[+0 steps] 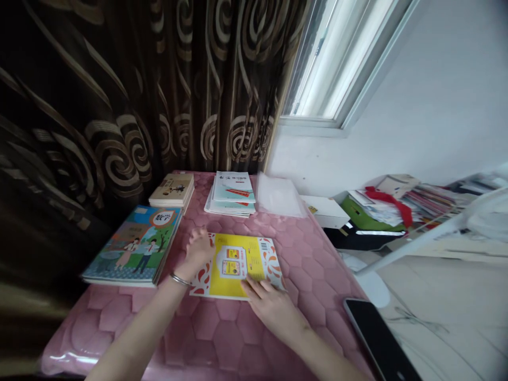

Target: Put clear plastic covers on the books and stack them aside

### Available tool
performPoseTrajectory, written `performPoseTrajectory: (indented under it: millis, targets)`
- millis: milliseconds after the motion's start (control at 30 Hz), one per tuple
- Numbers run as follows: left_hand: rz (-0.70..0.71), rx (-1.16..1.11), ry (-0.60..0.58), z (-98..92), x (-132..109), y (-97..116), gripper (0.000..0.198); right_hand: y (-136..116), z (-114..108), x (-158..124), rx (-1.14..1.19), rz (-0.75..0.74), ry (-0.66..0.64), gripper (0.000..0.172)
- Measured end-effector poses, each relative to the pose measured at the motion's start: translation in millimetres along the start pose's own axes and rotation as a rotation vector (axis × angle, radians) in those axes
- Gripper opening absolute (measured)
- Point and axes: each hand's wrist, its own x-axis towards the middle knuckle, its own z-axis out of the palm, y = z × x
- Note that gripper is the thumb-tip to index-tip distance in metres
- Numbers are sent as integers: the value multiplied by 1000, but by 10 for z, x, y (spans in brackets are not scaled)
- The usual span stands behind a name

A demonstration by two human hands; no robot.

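Yellow book: white-edged, yellow-centred paperback with red drop shapes (pixel 234 267), flat on the worktop, midway between both arms.
Left hand: bare, silver bangle (pixel 180 279) at wrist; hand (pixel 199 247) at the book's left edge, fingers bent; can't tell if it grips.
Right hand: bare hand (pixel 273 308) on the book's near right part, fingers loosely spread, cover not pinched.
Step in hand: looks like steadying or squaring the book.
Next move calls for: probably a firm edge hold by both hands, keeping pages together.
Worktop: pink, hexagon-patterned, glossy cover (pixel 226 338).
Left side: pile topped by blue-green illustrated textbook (pixel 135 246); small tan-covered books (pixel 172 189) just behind.
Far side: white-and-teal booklets (pixel 233 189), stacked unevenly; translucent whitish sheet (pixel 280 196) beside them.
Right edge: dark-screened phone-like slab (pixel 381 338).
Room: brown swirl-patterned curtain (pixel 119 106), pale-framed window (pixel 337 53), white wall (pixel 436 79).
Beyond worktop, right: white box (pixel 327 211), heaped papers with red strip (pixel 392 203), white round-based stand (pixel 405 248), pale floor (pixel 436 312).
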Motion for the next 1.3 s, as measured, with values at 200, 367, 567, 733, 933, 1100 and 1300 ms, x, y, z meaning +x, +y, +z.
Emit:
performPoseTrajectory:
  millis: [200,367,567,733,933,1100,1300]
  targets:
    - [446,803,-365,497,-250,106,48,-45,120,-180,114,60,79,35]
    - [507,953,-315,564,-261,-22,53,-71,350,-353,122,94,162,41]
    - [477,1099,-255,311,-236,-132,57,-53,412,-446,128,121,200,46]
    - [427,1125,-191,-3,-390,-267,57,-46,405,-456,127,97,161,54]
    - [555,1073,-313,-408,-855,-473,57,32,336,-478,167,66,168,50]
    - [676,1016,-343,-655,-1143,-494,66,230,195,-585,228,61,112,46]
    - [615,939,-347,-745,-1054,-401,53,415,14,-609,345,118,44,35]
